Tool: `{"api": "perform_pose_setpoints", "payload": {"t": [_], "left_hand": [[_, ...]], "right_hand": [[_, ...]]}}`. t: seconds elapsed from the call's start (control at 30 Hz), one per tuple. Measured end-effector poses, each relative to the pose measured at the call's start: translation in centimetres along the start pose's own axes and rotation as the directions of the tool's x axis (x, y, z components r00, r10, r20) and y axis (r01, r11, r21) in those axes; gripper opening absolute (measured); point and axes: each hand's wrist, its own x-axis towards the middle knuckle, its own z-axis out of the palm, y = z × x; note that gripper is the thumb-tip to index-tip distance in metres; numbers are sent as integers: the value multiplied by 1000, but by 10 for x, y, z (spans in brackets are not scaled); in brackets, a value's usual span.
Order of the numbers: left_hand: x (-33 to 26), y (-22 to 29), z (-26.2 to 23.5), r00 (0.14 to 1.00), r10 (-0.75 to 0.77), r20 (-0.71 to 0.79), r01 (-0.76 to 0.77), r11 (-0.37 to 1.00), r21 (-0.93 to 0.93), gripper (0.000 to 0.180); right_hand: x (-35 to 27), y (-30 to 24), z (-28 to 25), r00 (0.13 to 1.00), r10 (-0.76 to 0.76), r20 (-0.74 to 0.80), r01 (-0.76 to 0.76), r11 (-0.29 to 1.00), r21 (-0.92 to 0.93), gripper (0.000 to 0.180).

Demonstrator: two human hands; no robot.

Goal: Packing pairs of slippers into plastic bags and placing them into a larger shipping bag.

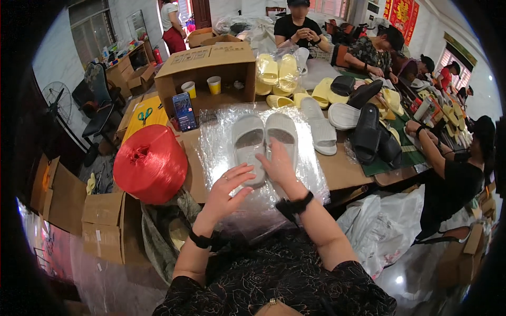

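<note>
Two pale grey slippers [247, 124] lie side by side, toes away from me, on a stack of shiny clear plastic bags [212, 150]. My right hand [279, 164] rests over the right slipper, fingers stretched toward its strap and thumb reaching to the left slipper. Near the left slipper's heel is my left hand [227, 190], fingers apart and holding nothing. Whether its fingertips touch the slipper I cannot tell. Both wrists wear black bands.
Left stands a large red roll of plastic twine [151, 164], with a phone [184, 111] and green scissors [145, 115] beyond. An open cardboard box [211, 59] holds yellow cups. Yellow, white and black slippers [367, 131] crowd the right side, where other people work.
</note>
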Motion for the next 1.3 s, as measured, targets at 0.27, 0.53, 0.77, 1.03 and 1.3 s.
{"api": "perform_pose_setpoints", "payload": {"t": [0.27,0.53,0.77,1.03,1.3], "left_hand": [[-39,-17,-20,993,-102,63,81,956,283,60],[-61,-31,2,983,117,143,-159,928,337,24],[-73,-33,-5,1000,9,22,-14,973,230,16],[-65,-38,-3,992,-84,-93,102,973,209,10],[-17,-46,18,743,-632,-220,607,775,-174,16]], "right_hand": [[-101,-1,-158,973,137,186,-166,975,150,28],[-79,25,-172,967,-109,229,134,986,-95,46],[-75,34,-171,890,-223,398,244,970,-1,19],[-85,46,-155,953,155,261,-190,975,115,12],[-57,51,-125,882,459,108,-471,865,171,29]]}}
